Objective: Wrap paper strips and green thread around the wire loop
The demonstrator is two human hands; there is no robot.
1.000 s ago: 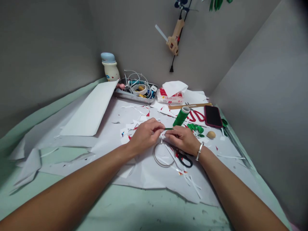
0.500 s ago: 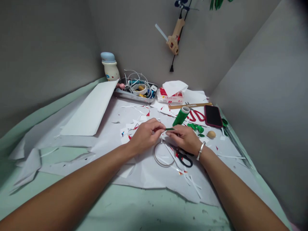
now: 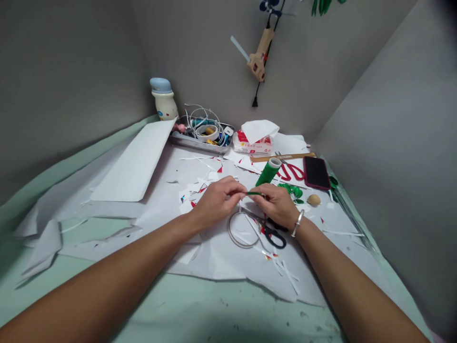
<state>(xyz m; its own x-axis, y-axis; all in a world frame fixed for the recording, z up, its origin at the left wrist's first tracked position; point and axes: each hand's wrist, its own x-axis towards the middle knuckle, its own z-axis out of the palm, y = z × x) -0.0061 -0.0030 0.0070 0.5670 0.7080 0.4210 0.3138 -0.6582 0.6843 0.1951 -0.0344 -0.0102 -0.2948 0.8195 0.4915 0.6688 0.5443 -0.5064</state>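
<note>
A thin green strip [image 3: 254, 193] stretches between my two hands above the paper-covered table; whether it is wire, ribbon or wrapped stem I cannot tell. My left hand [image 3: 219, 202] pinches its left end between thumb and fingertips. My right hand [image 3: 276, 205], with a silver bangle at the wrist, is closed on the other end. Just behind the hands a spool of green thread [image 3: 268, 172] stands tilted. Below them lie a metal ring [image 3: 230, 234] and black-handled scissors [image 3: 275, 237], partly covered by my right hand. Small green leaf-like pieces [image 3: 292, 190] lie beyond that hand.
A metal tray [image 3: 200, 142] of cords and tape, a tissue pack [image 3: 253, 143], red-handled scissors [image 3: 294, 172], a phone [image 3: 316, 172] and a round tan object [image 3: 313, 199] surround the work area. White board [image 3: 134, 164] leans left. A glue gun [image 3: 260, 57] hangs on the wall.
My right thumb and fingers have shifted slightly along the green strip, and a little more of it shows between the hands. My left hand has hardly moved.
</note>
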